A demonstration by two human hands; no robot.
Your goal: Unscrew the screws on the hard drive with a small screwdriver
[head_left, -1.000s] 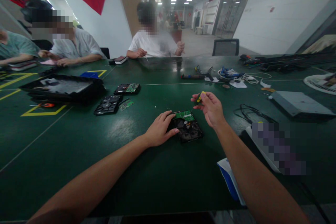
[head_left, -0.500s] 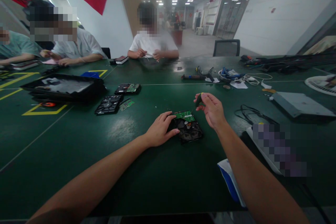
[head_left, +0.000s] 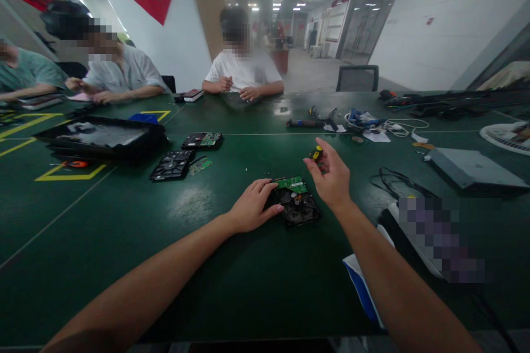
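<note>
A hard drive (head_left: 298, 210) lies flat on the green table, its green circuit board (head_left: 295, 183) facing up at the far end. My left hand (head_left: 253, 207) grips its left side, fingers on the far corner and thumb on the near part. To the right and a little above the drive, my right hand (head_left: 332, 176) pinches a small screwdriver (head_left: 316, 153) by its black and yellow handle. The handle is raised clear of the drive; its shaft is hard to make out. Tiny dark bits, perhaps screws (head_left: 267, 173), lie just beyond the drive.
Left of the drive are two more hard drives (head_left: 170, 165), a loose circuit board (head_left: 201, 165) and a black tray (head_left: 103, 140). A grey metal box (head_left: 476, 168), a cable (head_left: 389, 176) and a blue-white packet (head_left: 364, 289) are on the right. Several people (head_left: 244, 69) sit across the table.
My right hand has lifted and turned the screwdriver, so the yellow end now shows and the tool is away from the board. My left hand stays on the drive.
</note>
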